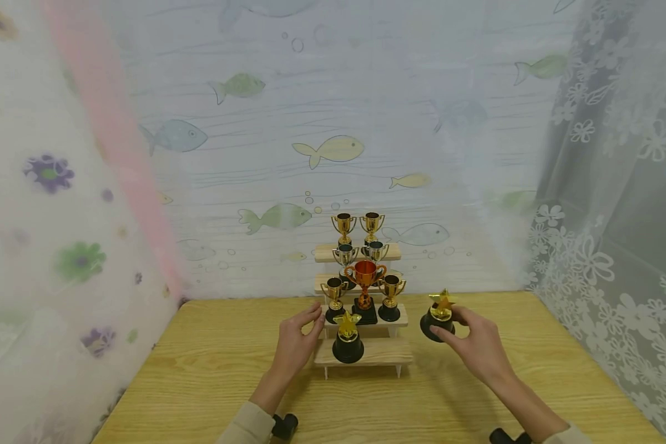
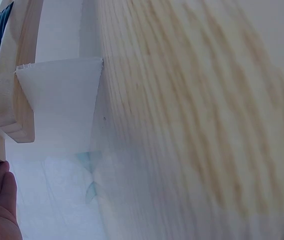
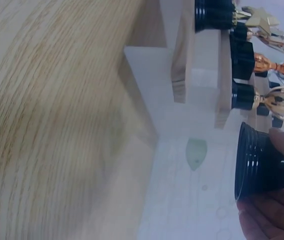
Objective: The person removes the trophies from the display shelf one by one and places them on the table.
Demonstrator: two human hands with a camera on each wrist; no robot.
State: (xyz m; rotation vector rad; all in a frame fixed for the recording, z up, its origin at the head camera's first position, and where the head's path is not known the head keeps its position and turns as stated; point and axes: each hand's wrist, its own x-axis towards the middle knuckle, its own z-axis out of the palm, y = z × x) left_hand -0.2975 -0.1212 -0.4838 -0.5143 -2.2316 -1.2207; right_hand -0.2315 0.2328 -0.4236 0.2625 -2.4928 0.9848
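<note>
At right, right hand (image 1: 479, 346) pinching a star trophy (image 1: 438, 319)
Left hand (image 1: 295, 338) loose by the stand (image 1: 385, 351), gold cups (image 1: 344, 224) look dark inside

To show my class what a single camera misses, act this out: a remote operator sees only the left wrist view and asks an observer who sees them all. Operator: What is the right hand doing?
Observer: The right hand holds a star trophy, to the right of the wooden stand.
Operator: What stands on the lowest step?
Observer: A second star trophy, toward the left end.
Operator: And on the top step?
Observer: Two gold cups, side by side.
</note>
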